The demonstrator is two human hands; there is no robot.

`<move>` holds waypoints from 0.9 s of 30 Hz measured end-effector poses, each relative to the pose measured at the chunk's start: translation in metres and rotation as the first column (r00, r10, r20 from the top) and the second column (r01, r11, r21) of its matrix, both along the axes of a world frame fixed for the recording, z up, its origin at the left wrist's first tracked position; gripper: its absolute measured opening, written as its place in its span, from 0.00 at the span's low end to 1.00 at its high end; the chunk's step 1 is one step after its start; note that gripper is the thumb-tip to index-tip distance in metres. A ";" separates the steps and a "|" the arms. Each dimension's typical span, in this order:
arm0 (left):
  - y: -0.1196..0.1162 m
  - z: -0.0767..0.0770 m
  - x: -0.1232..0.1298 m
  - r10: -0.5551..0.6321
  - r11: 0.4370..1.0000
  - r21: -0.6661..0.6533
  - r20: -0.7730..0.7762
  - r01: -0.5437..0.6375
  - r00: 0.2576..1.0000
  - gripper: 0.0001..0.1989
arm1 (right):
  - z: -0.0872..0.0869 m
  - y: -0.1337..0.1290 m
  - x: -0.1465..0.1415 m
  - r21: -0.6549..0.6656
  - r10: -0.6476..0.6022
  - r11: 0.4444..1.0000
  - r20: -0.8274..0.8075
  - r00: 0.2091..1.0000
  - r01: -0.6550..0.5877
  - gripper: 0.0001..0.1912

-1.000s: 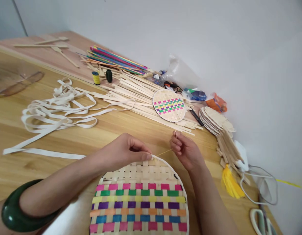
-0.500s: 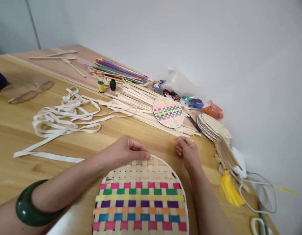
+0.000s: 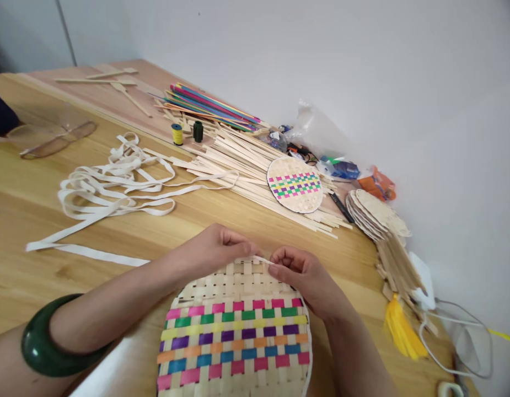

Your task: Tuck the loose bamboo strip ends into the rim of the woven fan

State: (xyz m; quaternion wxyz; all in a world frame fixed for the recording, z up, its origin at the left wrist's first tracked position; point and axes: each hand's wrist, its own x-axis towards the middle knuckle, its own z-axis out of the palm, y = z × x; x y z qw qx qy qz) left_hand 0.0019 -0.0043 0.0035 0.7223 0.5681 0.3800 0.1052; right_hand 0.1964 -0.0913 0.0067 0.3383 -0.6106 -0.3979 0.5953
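Note:
A rounded woven panel (image 3: 234, 331) with pink, green, yellow, purple, orange and blue strips lies in front of me, white edging along its right rim. My left hand (image 3: 227, 248), on the arm with a dark green bangle (image 3: 43, 336), pinches the panel's top edge with its white edging. Close beside it, my right hand (image 3: 298, 270) is closed on the same edge at the upper right. White tape (image 3: 101, 255) runs from behind my left forearm to a loose tangle on the table at the left.
Behind the panel lie pale strips (image 3: 238, 160), a small woven round (image 3: 295, 184), a yellow spool (image 3: 177, 134) and a dark green spool (image 3: 198, 131). At the right are stacked pale rounds (image 3: 374, 215), a yellow tassel (image 3: 403, 328) and a white cable (image 3: 428, 353).
My right hand has moved left and down from beside the panel onto its edge. My left hand stays at the top edge. The view has shifted slightly.

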 end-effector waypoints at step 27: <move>0.003 -0.005 -0.001 -0.002 0.999 -0.035 -0.060 0.000 0.998 0.11 | 0.001 -0.001 -0.006 0.071 -0.022 0.997 0.103 0.994 0.015 0.12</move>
